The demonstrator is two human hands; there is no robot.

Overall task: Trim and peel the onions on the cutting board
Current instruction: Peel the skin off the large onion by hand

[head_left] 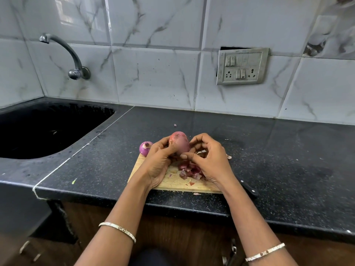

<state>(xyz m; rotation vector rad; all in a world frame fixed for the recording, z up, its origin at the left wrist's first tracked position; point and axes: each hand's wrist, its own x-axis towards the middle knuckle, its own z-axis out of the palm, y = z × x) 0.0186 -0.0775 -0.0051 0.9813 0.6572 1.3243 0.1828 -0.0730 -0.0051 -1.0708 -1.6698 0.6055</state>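
Peeling is under way: left hand (160, 160) grips a red onion (179, 144) above the cutting board (173, 182), right hand (208, 160) pinches at its near end. Peeled onion (145, 148) sits far-left. Next, I judge, strip the loosened skin onto the scraps (190, 170).

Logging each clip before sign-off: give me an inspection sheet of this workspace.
Surface: black speckled countertop carrying a wooden cutting board.
Job's things: held onion, lifted above the board; second onion at the board's far left corner; knife right of the board.
Clutter: onion peels piled on the board; scraps on the counter.
Grippers: left hand grips the held onion; right hand pinches at its skin.
Cables: nothing seen.
Surroundings: sink, tap, socket panel.
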